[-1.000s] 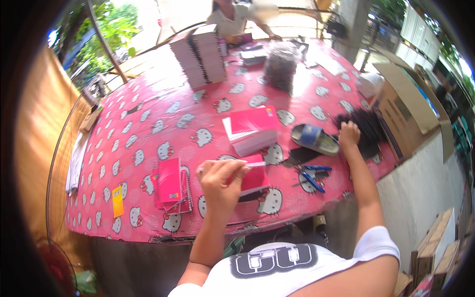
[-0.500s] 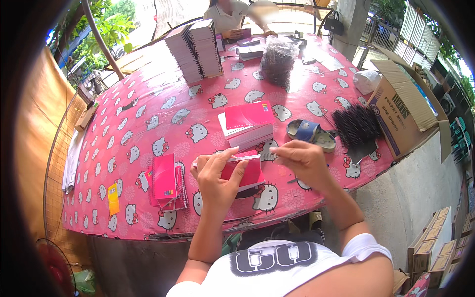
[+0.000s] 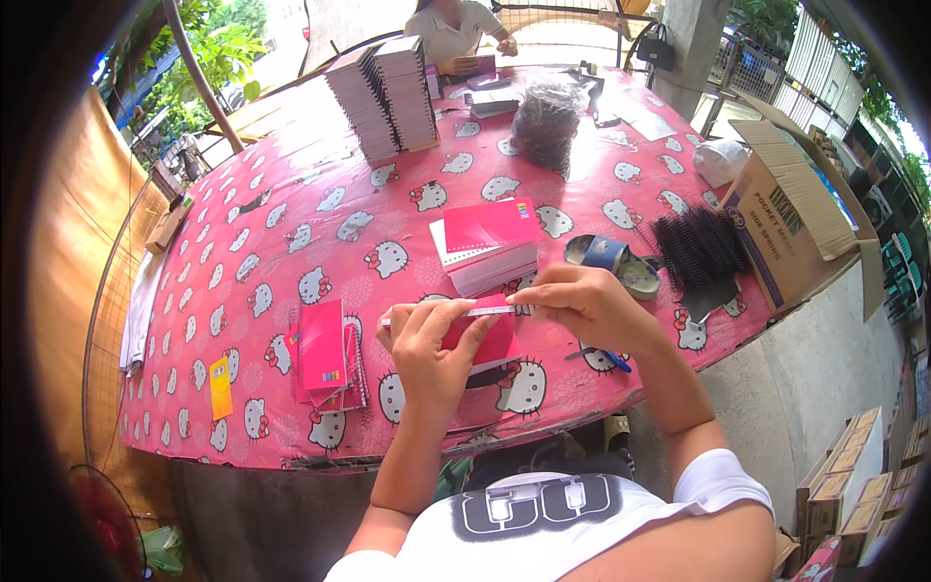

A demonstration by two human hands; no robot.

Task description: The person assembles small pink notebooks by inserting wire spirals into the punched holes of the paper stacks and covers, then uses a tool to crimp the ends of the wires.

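My left hand (image 3: 424, 344) grips a pink notebook (image 3: 499, 344) near the table's front edge. Its fingers lie over the notebook's raised far edge, a narrow white strip, with the thumb on the near side. At the right end of that strip, my right hand (image 3: 590, 306) is closed in a pinch; whatever lies between its fingertips is too small to make out. Just beyond the hands sits a stack of pink-covered notebooks (image 3: 490, 228) with punched holes along one edge. To the left lie several spiral-bound pink notebooks (image 3: 322, 349).
Right of the stack are a blue slipper (image 3: 606, 254), black spiral coils (image 3: 700, 247) and an open cardboard box (image 3: 786, 233). A blue-handled tool (image 3: 617, 362) lies beside my right forearm. Farther back stand tall notebook stacks (image 3: 398, 107), a plastic-wrapped bundle (image 3: 548, 126) and a seated person (image 3: 456, 34).
My right hand has moved left, up to the notebook's edge, uncovering the blue handle. My left hand stays on the notebook. The person across the table has shifted an arm.
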